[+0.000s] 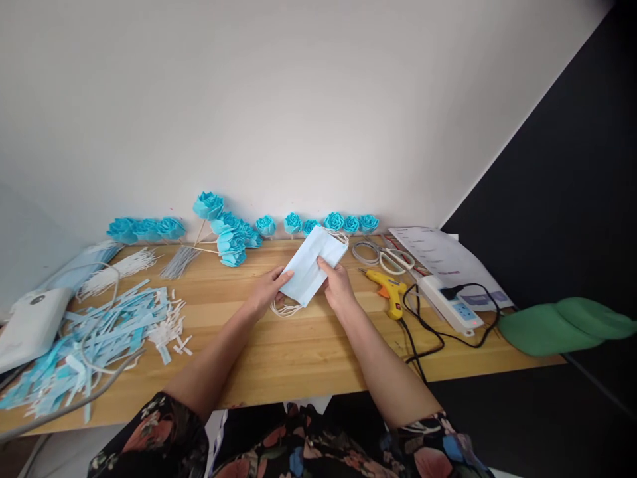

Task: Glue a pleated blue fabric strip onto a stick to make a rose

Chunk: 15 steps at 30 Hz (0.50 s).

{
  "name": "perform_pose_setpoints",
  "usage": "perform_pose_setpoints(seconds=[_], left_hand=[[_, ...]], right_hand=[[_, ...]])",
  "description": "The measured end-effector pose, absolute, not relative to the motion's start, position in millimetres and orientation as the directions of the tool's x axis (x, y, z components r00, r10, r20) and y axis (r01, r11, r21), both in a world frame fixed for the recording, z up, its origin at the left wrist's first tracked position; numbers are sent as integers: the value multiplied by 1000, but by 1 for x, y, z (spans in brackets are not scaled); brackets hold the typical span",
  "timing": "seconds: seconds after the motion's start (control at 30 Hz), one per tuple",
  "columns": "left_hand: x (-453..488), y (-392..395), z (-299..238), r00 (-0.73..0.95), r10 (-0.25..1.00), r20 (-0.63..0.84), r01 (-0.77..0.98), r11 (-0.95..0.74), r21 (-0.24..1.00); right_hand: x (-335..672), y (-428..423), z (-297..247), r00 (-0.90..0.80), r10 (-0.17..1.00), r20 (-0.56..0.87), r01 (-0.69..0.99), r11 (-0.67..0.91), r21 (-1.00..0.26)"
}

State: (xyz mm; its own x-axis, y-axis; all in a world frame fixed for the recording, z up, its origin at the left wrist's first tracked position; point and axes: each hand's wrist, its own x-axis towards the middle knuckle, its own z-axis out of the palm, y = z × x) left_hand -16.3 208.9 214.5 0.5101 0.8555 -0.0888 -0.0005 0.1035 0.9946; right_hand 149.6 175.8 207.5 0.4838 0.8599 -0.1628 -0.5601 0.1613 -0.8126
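Observation:
Between both hands is a light blue face mask (309,269), tilted above the middle of the wooden table; it may be a stack of several. White ear loops hang from its two ends. My left hand (269,291) grips the lower left edge, thumb on the front. On the right side, my right hand (336,284) pinches it with the thumb pressed on its face. The fingers behind the mask are hidden. Behind it, blue flowers (334,222) stand in a row against the wall, and a cluster of stemmed blue flowers (231,239) lies just left.
Cut blue strips (119,325) and white scraps (166,325) cover the left, beside a white device (34,325) and grey wires (179,261). On the right are a yellow glue gun (391,289), scissors (397,261), a power strip (450,305), paper (442,259) and a green object (552,325).

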Motion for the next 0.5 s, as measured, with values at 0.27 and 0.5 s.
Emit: perform_pose_setpoints(seconds=[0.27, 0.5], left_hand=[[-29, 218, 216, 487, 865, -119, 169, 41, 985], [-42, 228, 228, 542, 821, -179, 340, -19, 940]], right_hand=[[160, 174, 221, 491, 866, -92, -581, 247, -775], [191, 169, 237, 546, 836, -52, -600, 347, -721]])
